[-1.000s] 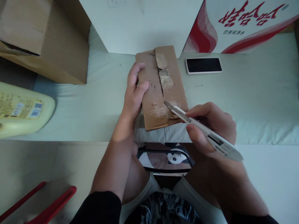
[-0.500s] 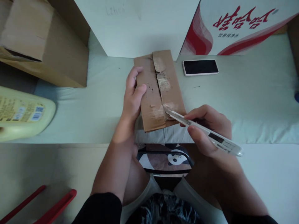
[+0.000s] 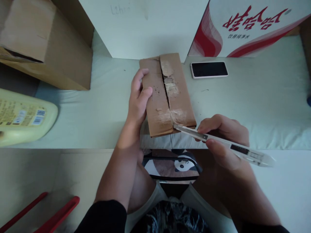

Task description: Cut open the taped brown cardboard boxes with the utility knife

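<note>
A small brown cardboard box [image 3: 179, 97] is held tilted at the near edge of the cloth-covered surface. Down its middle runs a split seam with torn, scuffed paper. My left hand [image 3: 139, 97] grips the box's left side, thumb on top and the other fingers partly hidden along the edge. My right hand [image 3: 222, 139] is closed around a white utility knife [image 3: 218, 141], pinched between thumb and fingers. The knife's blade tip meets the near end of the seam, close to the box's front edge.
Behind the box stands a white carton [image 3: 150, 29], beside a red-and-white printed carton [image 3: 243, 32]. A phone [image 3: 209, 70] lies to the right. At left are a large cardboard box [image 3: 68, 55] and a yellow bottle [image 3: 26, 118]. Red bars [image 3: 58, 215] show at lower left.
My right hand and the knife have moved right and toward me, the blade tip sliding down the seam to the box's near edge. The left hand keeps its hold.
</note>
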Available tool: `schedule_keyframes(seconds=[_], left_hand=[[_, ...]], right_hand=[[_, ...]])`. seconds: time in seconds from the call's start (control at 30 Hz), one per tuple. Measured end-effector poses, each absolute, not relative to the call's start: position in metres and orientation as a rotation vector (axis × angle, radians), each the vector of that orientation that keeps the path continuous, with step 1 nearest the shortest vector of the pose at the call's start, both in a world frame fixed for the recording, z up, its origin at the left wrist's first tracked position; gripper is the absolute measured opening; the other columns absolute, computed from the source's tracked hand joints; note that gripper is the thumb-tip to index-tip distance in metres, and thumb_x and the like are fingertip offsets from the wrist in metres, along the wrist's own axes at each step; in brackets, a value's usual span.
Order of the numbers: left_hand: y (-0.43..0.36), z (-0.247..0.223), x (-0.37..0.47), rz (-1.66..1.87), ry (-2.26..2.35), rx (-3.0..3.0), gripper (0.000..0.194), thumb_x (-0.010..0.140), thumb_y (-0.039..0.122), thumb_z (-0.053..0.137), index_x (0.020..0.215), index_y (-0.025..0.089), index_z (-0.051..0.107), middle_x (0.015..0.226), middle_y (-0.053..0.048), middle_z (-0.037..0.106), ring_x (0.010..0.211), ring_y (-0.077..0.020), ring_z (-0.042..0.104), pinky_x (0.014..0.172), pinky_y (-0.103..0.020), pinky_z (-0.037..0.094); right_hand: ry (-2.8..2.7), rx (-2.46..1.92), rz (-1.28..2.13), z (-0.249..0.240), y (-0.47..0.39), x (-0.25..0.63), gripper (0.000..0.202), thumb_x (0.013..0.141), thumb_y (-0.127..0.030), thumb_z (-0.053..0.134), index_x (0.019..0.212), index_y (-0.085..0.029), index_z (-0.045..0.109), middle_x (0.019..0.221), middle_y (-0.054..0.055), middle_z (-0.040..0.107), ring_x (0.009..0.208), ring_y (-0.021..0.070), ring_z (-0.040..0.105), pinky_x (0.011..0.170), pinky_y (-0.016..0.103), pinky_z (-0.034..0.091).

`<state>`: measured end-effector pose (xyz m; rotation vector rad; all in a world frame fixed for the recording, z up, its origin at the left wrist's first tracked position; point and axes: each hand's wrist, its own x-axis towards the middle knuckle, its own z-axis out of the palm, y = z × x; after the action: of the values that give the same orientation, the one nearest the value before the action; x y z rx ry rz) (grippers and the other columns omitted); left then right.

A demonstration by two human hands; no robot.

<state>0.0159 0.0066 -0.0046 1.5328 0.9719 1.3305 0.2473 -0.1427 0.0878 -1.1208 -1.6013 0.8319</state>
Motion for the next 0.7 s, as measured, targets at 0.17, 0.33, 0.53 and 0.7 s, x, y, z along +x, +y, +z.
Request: schedule_keyframes(seconds=[0.17,0.33,0.53,0.7], left_hand=[[0.004,0.001,0.020,1.432,0.885,1.489,0.063,0.086,0.071,0.068,0.136,0.035,0.056,0.143,-0.002,0.065,0.141,-0.0332,0.058,0.118,-0.051,0.050],[-0.004,0.006,0.019,1.500,0.923,1.505,0.066,0.086,0.075,0.069,0.134,0.032,0.058,0.140,-0.006,0.065,0.149,-0.0352,0.051,0.125,-0.053,0.043],[-0.023,0.002,0.011,1.441,0.924,1.642,0.068,0.090,0.078,0.059,0.145,0.039,0.051,0.158,-0.007,0.051,0.149,-0.0350,0.051,0.117,-0.050,0.050],[-0.040,-0.002,-0.004,1.364,0.886,1.921,0.065,0.090,0.076,0.059,0.145,0.040,0.056,0.163,-0.008,0.042,0.156,-0.0376,0.038,0.125,-0.057,0.040]], right_hand=[[-1.537,-1.026,0.873,0.086,-0.150,0.249,0.009,0.088,-0.035,0.068,0.088,-0.025,0.070,0.063,-0.002,0.064,0.045,0.0137,0.049,0.040,0.030,0.031],[-1.102,-0.925,0.737,0.063,-0.136,0.249,0.010,0.085,-0.033,0.069,0.085,-0.023,0.068,0.062,-0.003,0.064,0.045,0.0122,0.049,0.042,0.028,0.035],[-1.009,-1.330,0.377,0.019,-0.110,0.269,0.021,0.093,-0.044,0.069,0.097,-0.025,0.062,0.082,-0.001,0.075,0.055,0.0124,0.064,0.052,0.027,0.046],[-1.367,-1.674,0.464,0.009,-0.108,0.287,0.033,0.095,-0.057,0.062,0.097,-0.024,0.064,0.059,-0.004,0.062,0.051,0.0159,0.059,0.056,0.030,0.046]])
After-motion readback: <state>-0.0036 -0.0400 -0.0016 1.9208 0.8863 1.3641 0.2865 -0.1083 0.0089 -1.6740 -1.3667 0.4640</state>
